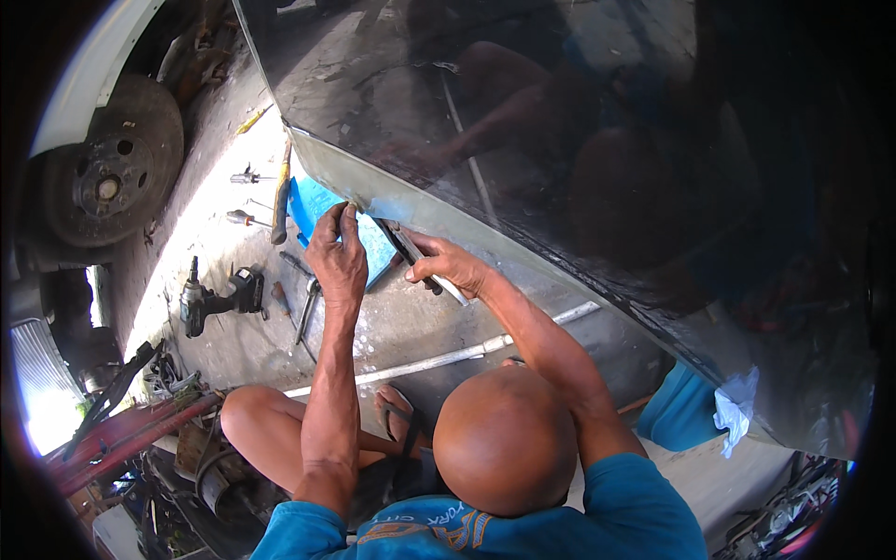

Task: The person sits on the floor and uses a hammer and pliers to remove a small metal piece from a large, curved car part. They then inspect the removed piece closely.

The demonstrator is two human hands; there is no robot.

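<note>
Neither of my hands is in view. Below me, a person in a teal shirt (644, 513) sits low beside a glossy dark vehicle panel (597, 168) with a pale lower edge. That person's left hand (336, 252) has its fingers raised at the edge, by a strip of blue tape or film (387, 207). Their right hand (448, 266) grips a long pale strip with a dark part (411, 252). Under both hands lies a light blue sheet (308, 201), partly hidden.
On the concrete floor (224, 355) lie a cordless drill (215, 303), screwdrivers (245, 217), a wooden-handled tool (280, 196), pliers (308, 308) and a white pipe (429, 360). A wheel (112, 159) and piled scrap (187, 457) line the left. A pale rag (735, 406) hangs lower right.
</note>
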